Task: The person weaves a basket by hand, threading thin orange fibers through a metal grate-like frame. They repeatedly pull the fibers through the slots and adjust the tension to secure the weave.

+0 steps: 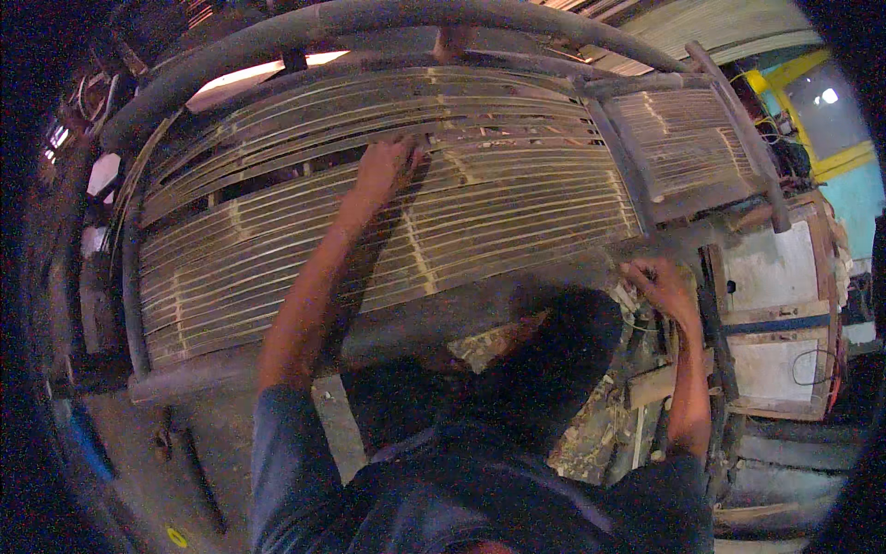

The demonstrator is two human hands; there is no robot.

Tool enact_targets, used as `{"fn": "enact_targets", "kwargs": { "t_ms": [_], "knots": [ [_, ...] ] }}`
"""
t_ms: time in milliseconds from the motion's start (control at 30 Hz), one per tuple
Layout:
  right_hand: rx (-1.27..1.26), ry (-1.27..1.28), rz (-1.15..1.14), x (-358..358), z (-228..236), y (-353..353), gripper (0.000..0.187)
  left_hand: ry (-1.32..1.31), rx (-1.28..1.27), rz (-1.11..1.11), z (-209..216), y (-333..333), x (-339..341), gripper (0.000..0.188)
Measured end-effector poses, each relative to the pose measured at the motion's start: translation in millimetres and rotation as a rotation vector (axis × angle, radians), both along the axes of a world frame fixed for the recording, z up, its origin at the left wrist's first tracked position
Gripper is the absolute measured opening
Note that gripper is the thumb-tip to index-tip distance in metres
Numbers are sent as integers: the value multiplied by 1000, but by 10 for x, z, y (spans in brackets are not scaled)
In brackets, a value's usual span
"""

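A long bamboo bench seat (517,185) with thin parallel slats stretches across in front of me. My left hand (389,168) reaches over its middle, fingers bent down onto a bamboo slat (305,182) beside a dark gap. The fingertips are partly hidden. At the seat's near right edge is my right hand (662,284), its fingers curled together. Whatever those fingers hold, if anything, is too small and dim to make out. Pale bands cross the slats in several places.
A thick bamboo rail (397,17) curves along the far side. On the right are a smaller slatted panel (683,138), a pale wooden-framed box (775,277) and a yellow frame (798,92). Scraps and shavings (595,420) lie below. A yellow ring (177,537) is at lower left.
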State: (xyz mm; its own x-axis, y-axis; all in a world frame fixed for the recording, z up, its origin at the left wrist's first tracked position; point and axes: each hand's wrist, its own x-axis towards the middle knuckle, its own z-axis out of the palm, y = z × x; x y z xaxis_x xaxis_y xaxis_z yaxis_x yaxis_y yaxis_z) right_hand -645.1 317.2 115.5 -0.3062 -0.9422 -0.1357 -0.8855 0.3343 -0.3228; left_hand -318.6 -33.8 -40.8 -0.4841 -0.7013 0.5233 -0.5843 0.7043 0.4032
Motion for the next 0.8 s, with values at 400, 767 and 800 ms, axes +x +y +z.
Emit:
{"fn": "enact_targets", "kwargs": {
  "t_ms": [400,767,800],
  "knots": [
    [-672,286,173,-709,-1378,-2403,30,-205,217,213,70,120,-333,36],
    [-389,178,484,1148,-972,-2697,32,-234,352,251,-164,-9,-365,39],
    [-376,213,479,1197,-960,-2694,32,-263,408,234,-106,-27,-386,39]
  ]
}}
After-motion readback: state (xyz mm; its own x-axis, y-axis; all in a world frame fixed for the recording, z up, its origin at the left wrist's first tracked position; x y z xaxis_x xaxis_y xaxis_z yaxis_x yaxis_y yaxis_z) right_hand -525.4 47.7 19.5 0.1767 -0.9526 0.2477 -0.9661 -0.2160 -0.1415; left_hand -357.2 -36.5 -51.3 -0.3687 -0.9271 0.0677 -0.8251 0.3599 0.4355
